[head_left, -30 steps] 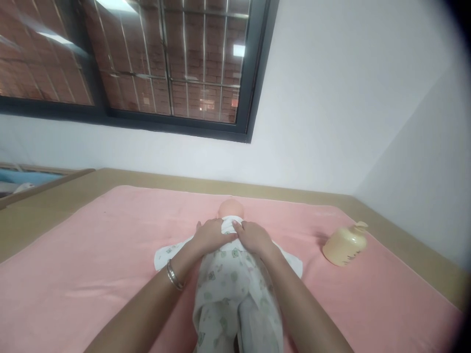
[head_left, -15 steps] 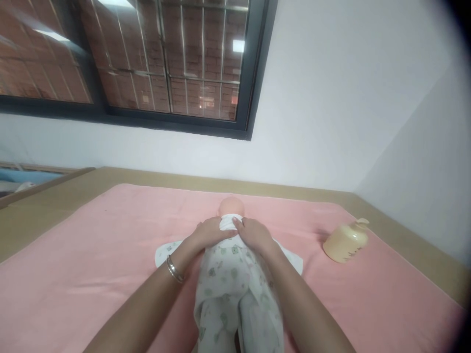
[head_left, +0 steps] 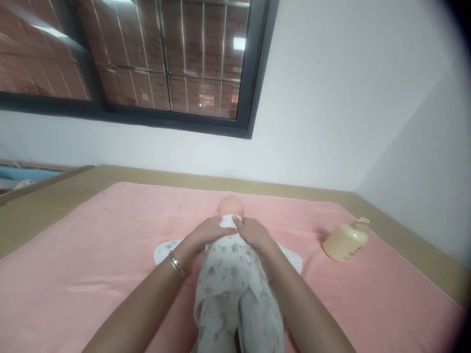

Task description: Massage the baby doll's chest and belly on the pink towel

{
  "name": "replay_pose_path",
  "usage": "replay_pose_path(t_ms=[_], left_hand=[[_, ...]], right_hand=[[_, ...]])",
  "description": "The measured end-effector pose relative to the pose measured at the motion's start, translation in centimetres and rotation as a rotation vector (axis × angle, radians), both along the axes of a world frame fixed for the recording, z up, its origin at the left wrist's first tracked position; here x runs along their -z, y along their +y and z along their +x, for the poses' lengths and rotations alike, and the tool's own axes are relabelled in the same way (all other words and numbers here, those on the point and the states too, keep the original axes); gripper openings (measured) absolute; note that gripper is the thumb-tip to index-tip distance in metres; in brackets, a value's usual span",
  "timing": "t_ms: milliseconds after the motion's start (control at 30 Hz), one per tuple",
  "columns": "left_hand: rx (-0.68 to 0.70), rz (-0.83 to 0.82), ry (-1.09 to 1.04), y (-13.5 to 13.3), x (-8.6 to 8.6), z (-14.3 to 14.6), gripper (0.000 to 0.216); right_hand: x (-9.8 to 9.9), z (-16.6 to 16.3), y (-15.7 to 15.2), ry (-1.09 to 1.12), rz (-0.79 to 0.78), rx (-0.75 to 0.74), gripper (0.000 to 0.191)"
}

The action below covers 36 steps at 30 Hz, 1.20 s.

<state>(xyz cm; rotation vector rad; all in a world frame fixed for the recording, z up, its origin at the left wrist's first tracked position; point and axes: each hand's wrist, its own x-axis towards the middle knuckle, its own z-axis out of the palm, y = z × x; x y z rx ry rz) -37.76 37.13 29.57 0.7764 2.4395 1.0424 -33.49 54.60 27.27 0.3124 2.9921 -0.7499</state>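
A baby doll (head_left: 231, 274) in a white outfit with a small green and grey print lies in the middle, its bald head (head_left: 231, 205) at the far end and its legs towards me. My left hand (head_left: 215, 232) clasps the doll's upper chest from the left, thumb laid across the front. From the right, my right hand (head_left: 254, 232) holds the same part, its thumb at the white collar. The other fingers of both hands are mostly hidden at the doll's sides. The printed sleeves spread out flat beside my wrists. A silver bangle (head_left: 177, 264) circles my left wrist.
Under the doll spreads a pink sheet (head_left: 91, 255) on a wooden-edged surface (head_left: 294, 190). A cream pump bottle (head_left: 346, 241) stands at the right. Behind are a white wall and a dark-framed window (head_left: 165, 117) with metal bars.
My left wrist and its bangle have shifted slightly to the right. Both hands stay on the doll's chest, and the doll keeps its place.
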Motion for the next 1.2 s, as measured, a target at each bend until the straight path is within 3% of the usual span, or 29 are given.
replay_pose_path(t_ms=[233,633,1200], left_hand=[[-0.039,-0.14,0.104,0.3,0.1,0.2,0.06],[-0.189,-0.119,0.249,1.1,4.0,-1.6,0.069],[-0.179,-0.09,0.266,1.1,4.4,-1.8,0.069]], right_hand=[[1.3,-0.7,-0.2,0.032,0.008,0.102,0.074],[2.4,-0.9,-0.4,0.089,0.019,0.135,0.069],[2.6,-0.8,-0.5,0.147,0.016,0.145,0.061]])
